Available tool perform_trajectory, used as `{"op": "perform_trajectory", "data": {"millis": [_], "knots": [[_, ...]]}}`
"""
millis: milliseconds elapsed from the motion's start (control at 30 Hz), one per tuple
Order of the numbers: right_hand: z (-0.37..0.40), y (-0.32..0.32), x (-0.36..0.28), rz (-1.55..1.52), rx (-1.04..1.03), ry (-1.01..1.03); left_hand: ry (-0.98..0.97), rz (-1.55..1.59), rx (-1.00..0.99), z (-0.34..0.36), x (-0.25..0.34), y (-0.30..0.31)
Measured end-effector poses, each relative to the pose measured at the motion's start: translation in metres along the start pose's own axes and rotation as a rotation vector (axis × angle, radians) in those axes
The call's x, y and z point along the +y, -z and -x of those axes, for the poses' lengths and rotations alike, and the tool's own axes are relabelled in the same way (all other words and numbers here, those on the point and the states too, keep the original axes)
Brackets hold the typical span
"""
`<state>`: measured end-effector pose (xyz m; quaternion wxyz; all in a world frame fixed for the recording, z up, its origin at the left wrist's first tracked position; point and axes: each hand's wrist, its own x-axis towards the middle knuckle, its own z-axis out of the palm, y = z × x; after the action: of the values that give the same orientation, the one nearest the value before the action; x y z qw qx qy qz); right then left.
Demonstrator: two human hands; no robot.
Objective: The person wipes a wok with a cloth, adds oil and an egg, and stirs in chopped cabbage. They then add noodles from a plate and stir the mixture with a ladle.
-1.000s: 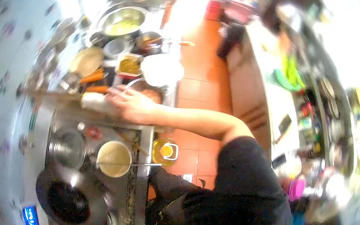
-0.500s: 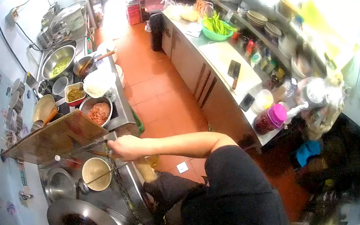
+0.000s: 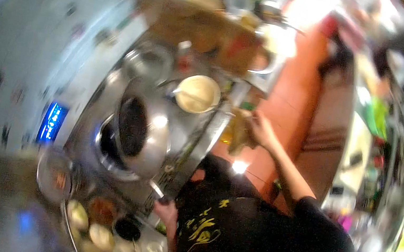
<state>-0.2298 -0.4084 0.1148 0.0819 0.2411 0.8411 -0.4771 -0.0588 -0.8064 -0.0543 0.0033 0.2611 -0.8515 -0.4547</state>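
Note:
My left hand (image 3: 164,211) is closed around the dark grip of the wok's handle, at the counter's front edge. The wok (image 3: 150,141) is tilted over the burner, its inside dark in the middle. My right hand (image 3: 263,131) is closed at the edge of a beige cloth (image 3: 241,135) beside the counter; motion blurs its fingers. Something yellow shows by the cloth. A cream-coloured bowl (image 3: 198,94) with a pale streak across it stands behind the wok, near a metal basin (image 3: 151,64).
A brown board (image 3: 197,29) stands upright across the counter. A bottle (image 3: 185,54) is near it. Several food containers, one with red-brown contents (image 3: 102,211), lie at the lower left. A blue lit display (image 3: 53,122) is beside the stove. A second counter (image 3: 355,151) runs along the right.
The view has swung toward the stove, bringing my left hand and the wok's handle into fuller view. My right hand has left the long handle near the board and is now at the cloth.

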Motion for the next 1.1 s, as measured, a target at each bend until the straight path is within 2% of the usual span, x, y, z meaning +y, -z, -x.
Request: {"op": "perform_trajectory", "data": {"millis": [33, 67, 133, 233, 267, 300, 333, 367, 433, 467, 500, 533, 600, 633, 667, 700, 800, 900, 933, 967, 1000, 1067, 1100], "knots": [[-0.018, -0.001, 0.019, 0.004, 0.06, 0.168, 0.01, 0.109, -0.043, 0.009, 0.034, 0.003], [-0.035, -0.011, 0.032, -0.004, 0.128, 0.333, 0.014, -0.03, -0.013, 0.009, -0.006, -0.01], [-0.045, -0.025, 0.005, 0.033, 0.111, 0.377, 0.196, 0.086, -0.137, 0.015, 0.045, 0.012], [-0.082, -0.073, -0.043, 0.095, 0.047, 0.497, 0.372, 0.495, -0.161, 0.013, 0.05, 0.005], [-0.089, -0.094, -0.057, 0.107, 0.027, 0.542, 0.372, 0.371, -0.222, 0.013, 0.074, 0.012], [-0.091, -0.12, -0.075, 0.245, -0.011, 0.78, 0.485, 0.469, -0.231, 0.011, 0.07, 0.013], [-0.093, -0.156, -0.09, 0.271, -0.097, 0.561, 0.594, 0.574, -0.256, 0.008, 0.063, 0.013], [-0.082, -0.184, -0.114, 0.297, -0.172, 0.772, 0.596, 0.631, -0.254, 0.004, 0.062, 0.014], [-0.09, -0.249, -0.132, 0.524, -0.455, 0.772, 0.606, 0.732, -0.243, 0.0, 0.072, 0.006], [-0.09, -0.275, -0.128, 0.477, -0.584, 1.016, 0.609, 0.775, -0.257, -0.003, 0.069, 0.004], [-0.101, -0.313, -0.102, 0.369, -0.627, 1.33, 0.613, 0.818, -0.274, -0.005, 0.065, 0.004], [-0.106, -0.339, -0.088, 0.431, -0.756, 1.495, 0.616, 0.864, -0.292, -0.006, 0.059, 0.004], [-0.095, -0.35, -0.098, 0.836, -0.97, 1.32, 0.687, 0.958, -0.3, -0.003, 0.048, 0.004], [-0.093, -0.355, -0.1, 0.792, -0.926, 1.332, 0.717, 1.01, -0.305, -0.002, 0.044, 0.003], [-0.096, -0.36, -0.102, 0.745, -0.881, 1.349, 0.702, 0.955, -0.23, -0.009, 0.067, 0.011], [-0.096, -0.365, -0.106, 0.697, -0.835, 1.363, 0.73, 0.989, -0.214, -0.007, 0.056, 0.006], [-0.099, -0.394, -0.108, 0.811, -0.852, 1.35, 0.742, 1.039, -0.219, -0.013, 0.05, 0.005], [-0.08, -0.422, -0.144, 1.299, -1.098, 1.276, 0.756, 0.986, -0.219, -0.026, 0.085, 0.028], [-0.083, -0.443, -0.138, 1.283, -1.037, 1.358, 0.762, 0.953, -0.218, -0.035, 0.093, 0.034], [-0.09, -0.47, -0.116, 1.262, -0.976, 1.436, 0.691, 1.107, -0.298, -0.032, 0.061, 0.016], [-0.086, -0.481, -0.12, 1.239, -0.913, 1.512, 0.777, 0.789, -0.299, -0.035, 0.067, 0.021], [-0.082, -0.491, -0.132, 1.237, -0.966, 1.615, 0.777, 1.056, -0.297, -0.032, 0.049, 0.007], [-0.077, -0.493, -0.14, 1.274, -1.0, 1.624, 0.746, 1.05, -0.286, -0.032, 0.047, 0.007]]}}
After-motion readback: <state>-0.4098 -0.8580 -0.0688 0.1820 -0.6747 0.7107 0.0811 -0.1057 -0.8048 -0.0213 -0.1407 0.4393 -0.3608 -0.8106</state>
